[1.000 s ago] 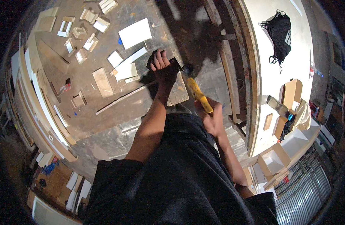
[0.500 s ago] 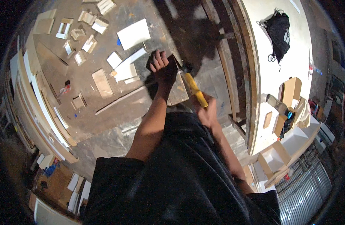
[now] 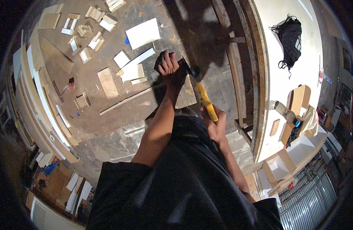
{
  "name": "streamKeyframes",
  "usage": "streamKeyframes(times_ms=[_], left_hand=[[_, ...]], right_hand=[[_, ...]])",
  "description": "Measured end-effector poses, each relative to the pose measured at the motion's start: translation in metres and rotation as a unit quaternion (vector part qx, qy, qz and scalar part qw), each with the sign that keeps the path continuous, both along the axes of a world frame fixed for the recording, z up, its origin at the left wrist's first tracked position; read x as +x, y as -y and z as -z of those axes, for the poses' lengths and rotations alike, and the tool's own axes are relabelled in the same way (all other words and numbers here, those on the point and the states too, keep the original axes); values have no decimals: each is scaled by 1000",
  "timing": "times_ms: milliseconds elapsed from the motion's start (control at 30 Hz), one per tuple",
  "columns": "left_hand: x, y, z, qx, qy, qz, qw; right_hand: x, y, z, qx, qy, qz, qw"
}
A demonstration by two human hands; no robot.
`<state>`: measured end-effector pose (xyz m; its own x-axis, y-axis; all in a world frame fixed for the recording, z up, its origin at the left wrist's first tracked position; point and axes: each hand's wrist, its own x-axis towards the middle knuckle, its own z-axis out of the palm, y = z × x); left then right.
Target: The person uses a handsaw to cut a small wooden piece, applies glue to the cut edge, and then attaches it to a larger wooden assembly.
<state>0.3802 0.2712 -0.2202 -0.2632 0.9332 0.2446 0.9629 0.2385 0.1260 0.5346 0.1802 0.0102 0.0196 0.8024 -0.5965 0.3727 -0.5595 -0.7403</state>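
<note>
My right hand (image 3: 217,126) is closed round the yellow handle of a hammer (image 3: 205,100). The hammer's dark head lies up and to the left, close beside my left hand (image 3: 172,69). That left hand is closed, its fingers curled over a shadowed thing whose kind I cannot make out, at the edge of the work table (image 3: 134,100). Below the left wrist, a lit patch of pale wood (image 3: 187,99) shows next to the hammer handle.
Several small wooden frames (image 3: 95,40) and white boards (image 3: 143,33) lie to the left. Right stands a white-topped table (image 3: 276,88) with a black cloth item (image 3: 290,41), a clear bottle (image 3: 284,111) and open cardboard (image 3: 299,100). Dark beams (image 3: 235,65) run alongside it.
My right hand and the hammer have moved slightly down and right in the picture. My left hand keeps its grip; the whole view has shifted a little.
</note>
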Motion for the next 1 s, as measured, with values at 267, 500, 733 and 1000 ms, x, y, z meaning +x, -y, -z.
streamKeyframes(times_ms=[267,500,733,1000], left_hand=[[-9,0,16,28,-52,-9,998],[1,9,-7,-23,-1,17,1000],[-7,4,13,13,-85,18,996],[-7,3,15,25,-71,-1,997]], right_hand=[[-4,2,8,115,-7,-68,991],[-3,4,28,54,45,-77,995],[-8,2,16,9,-31,-44,998],[-9,9,12,20,-1,-28,999]])
